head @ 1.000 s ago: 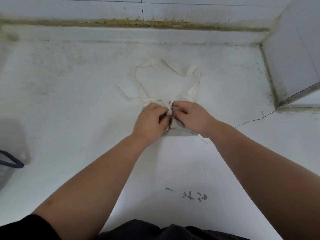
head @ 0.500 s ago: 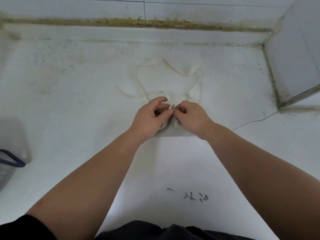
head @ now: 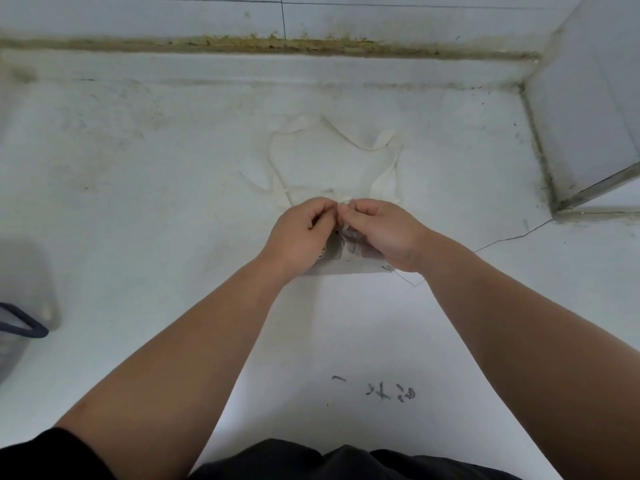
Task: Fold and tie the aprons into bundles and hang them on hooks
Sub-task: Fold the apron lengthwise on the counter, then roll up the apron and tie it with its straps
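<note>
A white apron folded into a small bundle (head: 346, 263) lies on the white countertop (head: 173, 202), mostly hidden under my hands. Its pale cream straps (head: 349, 140) trail away from it in a loose loop toward the wall. My left hand (head: 301, 233) and my right hand (head: 384, 232) meet knuckle to knuckle over the bundle's far edge. Each pinches a piece of strap at the point where the fingertips meet. The strap ends between the fingers are too small to make out.
A stained tiled wall (head: 311, 19) runs along the back, with a tiled corner block (head: 585, 116) at the right. A grey container with a dark handle (head: 20, 327) sits at the left edge. Dark scribbles (head: 384, 391) mark the counter near me.
Both hands have shifted slightly away from me, from on top of the bundle to its far edge, fingertips closing together on the straps. The strap loop has barely moved.
</note>
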Action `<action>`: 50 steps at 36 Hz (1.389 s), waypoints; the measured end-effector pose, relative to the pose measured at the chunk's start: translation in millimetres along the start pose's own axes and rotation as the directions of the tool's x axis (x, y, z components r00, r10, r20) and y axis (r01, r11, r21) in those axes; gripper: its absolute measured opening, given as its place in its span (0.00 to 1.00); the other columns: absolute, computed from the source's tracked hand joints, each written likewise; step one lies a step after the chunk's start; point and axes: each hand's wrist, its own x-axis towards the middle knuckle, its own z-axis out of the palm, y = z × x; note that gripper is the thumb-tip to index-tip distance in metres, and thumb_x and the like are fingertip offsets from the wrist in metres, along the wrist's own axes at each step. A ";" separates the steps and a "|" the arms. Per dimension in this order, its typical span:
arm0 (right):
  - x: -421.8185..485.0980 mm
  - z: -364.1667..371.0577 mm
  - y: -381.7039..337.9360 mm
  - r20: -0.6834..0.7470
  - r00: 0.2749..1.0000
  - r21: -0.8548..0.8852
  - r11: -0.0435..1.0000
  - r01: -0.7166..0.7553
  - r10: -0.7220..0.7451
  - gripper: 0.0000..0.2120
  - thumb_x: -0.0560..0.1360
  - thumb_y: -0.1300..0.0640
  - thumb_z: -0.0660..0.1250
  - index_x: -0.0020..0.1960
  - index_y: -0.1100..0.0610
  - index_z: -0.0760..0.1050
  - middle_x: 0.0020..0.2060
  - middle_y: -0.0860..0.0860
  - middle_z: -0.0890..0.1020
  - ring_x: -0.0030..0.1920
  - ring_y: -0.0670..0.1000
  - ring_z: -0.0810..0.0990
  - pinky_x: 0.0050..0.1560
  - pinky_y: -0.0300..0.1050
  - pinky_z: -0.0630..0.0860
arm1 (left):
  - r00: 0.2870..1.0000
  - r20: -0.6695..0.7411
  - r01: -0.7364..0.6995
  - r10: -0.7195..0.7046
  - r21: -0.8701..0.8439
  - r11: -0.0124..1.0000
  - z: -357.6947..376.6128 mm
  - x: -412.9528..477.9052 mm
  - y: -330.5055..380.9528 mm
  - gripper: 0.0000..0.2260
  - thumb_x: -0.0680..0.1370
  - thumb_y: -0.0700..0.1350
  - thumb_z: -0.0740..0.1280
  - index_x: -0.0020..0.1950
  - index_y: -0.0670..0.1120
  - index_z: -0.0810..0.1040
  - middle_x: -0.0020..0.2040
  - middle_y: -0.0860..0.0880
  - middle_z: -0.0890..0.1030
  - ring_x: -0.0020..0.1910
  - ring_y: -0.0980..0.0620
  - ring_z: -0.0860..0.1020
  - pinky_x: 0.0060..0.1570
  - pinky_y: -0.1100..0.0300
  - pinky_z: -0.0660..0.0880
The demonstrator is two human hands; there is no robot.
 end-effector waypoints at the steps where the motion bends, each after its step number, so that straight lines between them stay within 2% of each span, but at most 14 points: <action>1: 0.5 -0.4 0.3 0.006 1.000 0.003 1.000 -0.008 0.008 0.15 0.80 0.53 0.61 0.36 0.55 0.72 0.26 0.46 0.69 0.25 0.43 0.67 0.25 0.33 0.66 | 1.000 0.007 0.021 -0.020 -0.039 0.999 -0.3 -1.0 0.9 0.09 0.81 0.42 0.61 0.49 0.45 0.81 0.43 0.46 0.83 0.39 0.58 0.75 0.41 0.66 0.72; 7: 2.0 1.0 -1.4 0.019 0.999 -0.088 0.996 -0.031 0.033 0.14 0.79 0.53 0.63 0.34 0.53 0.74 0.29 0.46 0.72 0.31 0.44 0.70 0.33 0.35 0.68 | 0.976 0.124 0.203 -0.182 -0.193 0.960 -10.0 -3.6 4.5 0.10 0.77 0.40 0.63 0.46 0.38 0.83 0.41 0.45 0.82 0.41 0.55 0.77 0.47 0.63 0.73; 10: 2.2 2.5 -1.3 -0.036 0.999 -0.135 0.990 -0.031 0.027 0.08 0.77 0.57 0.66 0.41 0.59 0.76 0.32 0.53 0.71 0.35 0.50 0.69 0.36 0.42 0.66 | 0.972 0.171 0.198 -0.160 -0.240 0.950 -11.7 -6.1 4.9 0.08 0.78 0.45 0.66 0.43 0.47 0.85 0.42 0.54 0.85 0.45 0.58 0.81 0.48 0.68 0.75; 13: 0.2 0.8 -1.0 -0.055 0.998 -0.162 0.986 -0.044 0.036 0.04 0.74 0.60 0.66 0.41 0.60 0.76 0.37 0.56 0.71 0.39 0.53 0.68 0.40 0.46 0.66 | 0.976 0.171 0.170 -0.133 -0.223 0.960 -10.6 -6.8 3.1 0.06 0.76 0.50 0.69 0.45 0.51 0.86 0.45 0.53 0.86 0.48 0.59 0.82 0.54 0.66 0.76; 19: -1.8 -3.6 0.6 -0.043 0.999 -0.280 0.959 -0.029 0.017 0.19 0.70 0.55 0.74 0.27 0.57 0.69 0.19 0.45 0.65 0.20 0.42 0.63 0.23 0.31 0.61 | 0.974 0.162 0.185 -0.158 -0.165 0.969 -14.7 -3.1 3.3 0.06 0.77 0.45 0.69 0.43 0.47 0.85 0.42 0.55 0.85 0.43 0.63 0.81 0.44 0.74 0.74; 22: -1.3 -4.4 1.2 -0.036 0.999 -0.260 0.965 -0.029 0.020 0.15 0.68 0.53 0.75 0.36 0.65 0.77 0.24 0.47 0.71 0.24 0.41 0.68 0.28 0.33 0.64 | 0.974 0.129 0.211 -0.188 -0.198 0.957 -16.5 -0.1 -0.6 0.07 0.77 0.44 0.68 0.44 0.44 0.85 0.43 0.49 0.85 0.42 0.59 0.80 0.45 0.69 0.75; 27: 0.7 -4.7 -4.3 0.032 0.990 0.050 0.990 -0.135 0.134 0.04 0.75 0.61 0.66 0.41 0.56 0.75 0.33 0.48 0.78 0.28 0.42 0.76 0.30 0.34 0.71 | 0.964 0.200 0.208 -0.174 -0.164 0.964 -19.0 -0.2 -4.8 0.15 0.80 0.49 0.64 0.53 0.37 0.80 0.45 0.45 0.79 0.44 0.54 0.76 0.50 0.60 0.72; 31: 3.4 -3.1 -1.2 0.096 0.988 0.078 0.989 -0.127 0.120 0.05 0.78 0.58 0.65 0.45 0.54 0.79 0.42 0.51 0.80 0.45 0.49 0.79 0.54 0.45 0.74 | 0.965 0.218 0.181 -0.147 -0.145 0.973 -16.9 -1.3 -4.0 0.13 0.82 0.48 0.61 0.48 0.43 0.82 0.42 0.51 0.83 0.41 0.59 0.77 0.47 0.69 0.72; 33: 3.0 -0.3 -0.3 0.052 0.993 0.128 0.986 -0.110 0.104 0.05 0.78 0.58 0.64 0.47 0.54 0.79 0.43 0.53 0.80 0.48 0.51 0.79 0.57 0.49 0.73 | 0.971 0.198 0.165 -0.135 -0.145 0.976 -16.3 -1.3 -4.4 0.13 0.82 0.48 0.60 0.44 0.48 0.81 0.36 0.56 0.82 0.36 0.62 0.76 0.41 0.73 0.71; 36: 0.8 1.2 -0.5 0.016 0.996 0.204 0.975 -0.086 0.085 0.05 0.79 0.60 0.63 0.47 0.55 0.77 0.34 0.50 0.80 0.32 0.44 0.79 0.42 0.40 0.78 | 0.985 0.119 0.148 -0.127 -0.190 0.970 -15.9 -0.2 -6.2 0.13 0.83 0.45 0.58 0.43 0.49 0.79 0.32 0.56 0.82 0.34 0.61 0.76 0.40 0.69 0.72; 38: -0.8 -0.7 -0.8 0.004 0.995 0.247 0.964 -0.097 0.099 0.06 0.78 0.60 0.63 0.43 0.55 0.75 0.31 0.49 0.76 0.24 0.42 0.75 0.29 0.34 0.73 | 0.987 0.078 0.153 -0.139 -0.202 0.967 -14.8 1.6 -7.8 0.13 0.83 0.45 0.57 0.43 0.48 0.77 0.30 0.55 0.81 0.32 0.60 0.75 0.40 0.64 0.71; 43: -4.6 -1.9 4.5 0.012 0.996 0.078 0.993 -0.091 0.090 0.12 0.77 0.58 0.65 0.35 0.56 0.71 0.28 0.48 0.74 0.27 0.43 0.74 0.30 0.34 0.69 | 0.981 0.078 0.189 -0.178 -0.180 0.965 -15.1 5.9 -10.7 0.11 0.83 0.48 0.58 0.46 0.44 0.76 0.31 0.56 0.79 0.33 0.56 0.73 0.39 0.61 0.69; 47: -4.2 -2.0 0.7 0.044 0.991 0.007 0.991 -0.130 0.130 0.11 0.77 0.57 0.62 0.36 0.56 0.74 0.27 0.47 0.74 0.29 0.45 0.73 0.32 0.35 0.69 | 0.963 0.180 0.253 -0.202 -0.335 0.908 -21.0 10.2 -11.7 0.08 0.81 0.46 0.64 0.44 0.45 0.77 0.37 0.53 0.81 0.38 0.57 0.77 0.44 0.63 0.73; 50: -4.0 -1.9 -1.6 0.050 0.993 -0.279 0.956 -0.093 0.111 0.11 0.76 0.56 0.65 0.35 0.56 0.76 0.21 0.43 0.71 0.22 0.41 0.68 0.25 0.30 0.65 | 0.963 0.215 0.235 -0.162 -0.381 0.894 -21.2 9.7 -12.9 0.06 0.80 0.43 0.65 0.45 0.46 0.79 0.40 0.50 0.81 0.40 0.55 0.78 0.46 0.62 0.75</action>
